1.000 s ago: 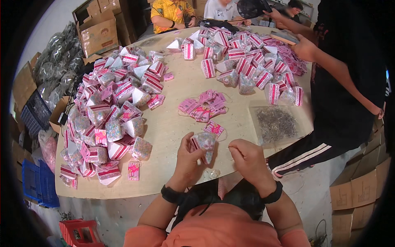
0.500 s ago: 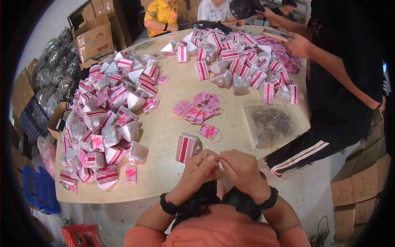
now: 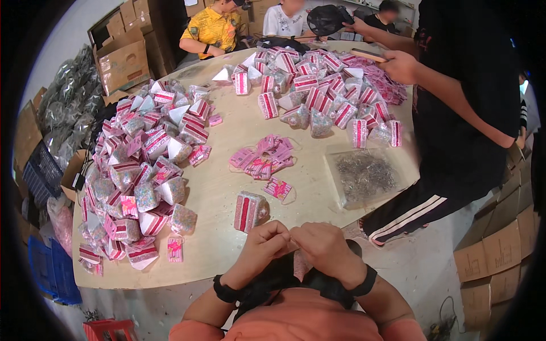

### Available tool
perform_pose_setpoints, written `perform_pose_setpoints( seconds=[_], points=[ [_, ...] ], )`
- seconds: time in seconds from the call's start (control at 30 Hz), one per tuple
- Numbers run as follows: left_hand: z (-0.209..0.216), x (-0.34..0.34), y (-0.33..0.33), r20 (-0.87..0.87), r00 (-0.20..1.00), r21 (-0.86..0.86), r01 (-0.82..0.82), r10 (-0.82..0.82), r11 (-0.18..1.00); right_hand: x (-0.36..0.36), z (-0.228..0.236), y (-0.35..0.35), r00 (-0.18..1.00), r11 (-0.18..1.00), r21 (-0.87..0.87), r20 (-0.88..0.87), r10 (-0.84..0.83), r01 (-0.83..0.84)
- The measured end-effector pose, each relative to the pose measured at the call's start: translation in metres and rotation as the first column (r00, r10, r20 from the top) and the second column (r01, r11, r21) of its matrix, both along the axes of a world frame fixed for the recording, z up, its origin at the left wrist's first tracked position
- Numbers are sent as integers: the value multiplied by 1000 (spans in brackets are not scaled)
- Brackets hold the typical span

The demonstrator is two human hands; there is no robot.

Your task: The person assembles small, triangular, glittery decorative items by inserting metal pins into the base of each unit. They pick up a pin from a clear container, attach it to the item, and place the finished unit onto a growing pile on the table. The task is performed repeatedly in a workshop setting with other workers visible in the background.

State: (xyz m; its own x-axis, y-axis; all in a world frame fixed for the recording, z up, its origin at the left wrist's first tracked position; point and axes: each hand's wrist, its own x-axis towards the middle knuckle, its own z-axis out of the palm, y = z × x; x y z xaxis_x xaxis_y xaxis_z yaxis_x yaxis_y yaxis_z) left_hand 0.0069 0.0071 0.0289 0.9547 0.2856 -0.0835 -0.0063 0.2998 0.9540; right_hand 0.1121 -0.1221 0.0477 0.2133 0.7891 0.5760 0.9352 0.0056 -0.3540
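Over the table's near edge, my left hand (image 3: 261, 245) and my right hand (image 3: 326, 245) meet with curled, pinching fingertips. Whatever is between them is too small or hidden to make out. Just beyond my left hand stands a cake-slice-shaped ornament (image 3: 249, 212), glittery white with pink-red bands. Past it lies a single pink striped tag (image 3: 279, 190) with a thin string loop. Farther off is a small pile of similar pink tags (image 3: 263, 157). To the right, a shallow clear tray (image 3: 343, 196) holds a heap of thin metal pins or clips (image 3: 367, 172).
A big heap of cake-slice ornaments (image 3: 149, 165) covers the table's left side; another heap (image 3: 318, 85) lies at the far side. A person in black (image 3: 466, 102) stands at the right holding a phone-like object (image 3: 368, 55). Several people sit beyond. Cartons (image 3: 495, 250) are stacked at right.
My view has shifted slightly, so the table's contents appear farther left. My joined hands have drawn a little nearer my body, still pinching. The seated person in yellow has shifted posture.
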Motion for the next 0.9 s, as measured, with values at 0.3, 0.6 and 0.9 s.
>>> perform_pose_setpoints(
  seconds=[0.3, 0.6, 0.9],
  points=[
    [-3, -1, 1, 30, 999, 190, -24, 19, 981, 0, -5, -2, 937, 997, 41, -342, 75, -65],
    [-2, -8, 3, 51, 999, 227, -15, 4, 974, -5, -5, -4, 999, 999, 15, -33, 42, -41],
    [-19, -5, 41, 226, 909, 958, -272, 349, 87, 3, -7, -8, 988, 1000, -3, -154, -29, 28]
  ],
)
